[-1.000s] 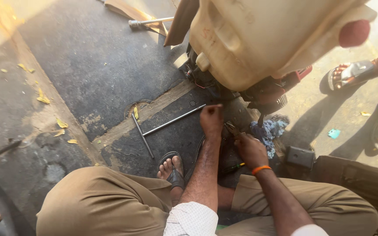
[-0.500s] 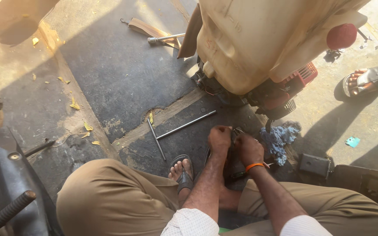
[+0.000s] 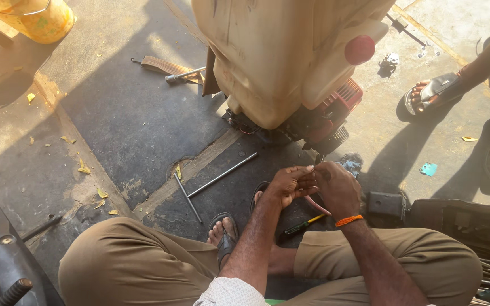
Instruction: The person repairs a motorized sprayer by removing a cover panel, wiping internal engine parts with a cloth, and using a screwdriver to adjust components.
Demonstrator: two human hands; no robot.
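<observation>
The left hand (image 3: 290, 184) and the right hand (image 3: 337, 187) are meeting low in the middle, fingers curling close around something too small to see. A pink stick (image 3: 317, 205) is poking out under the right hand. At six o'clock a screwdriver (image 3: 304, 224) is lying on the ground. At twelve o'clock a big cream tank (image 3: 279, 51) is sitting on a red engine (image 3: 336, 110); what is inside it is hidden.

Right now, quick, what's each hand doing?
Left hand: fingers curled, pinching something small at the fingertips; what it is cannot be told.
Right hand: curled shut against the left hand; whether it holds anything cannot be told.
</observation>
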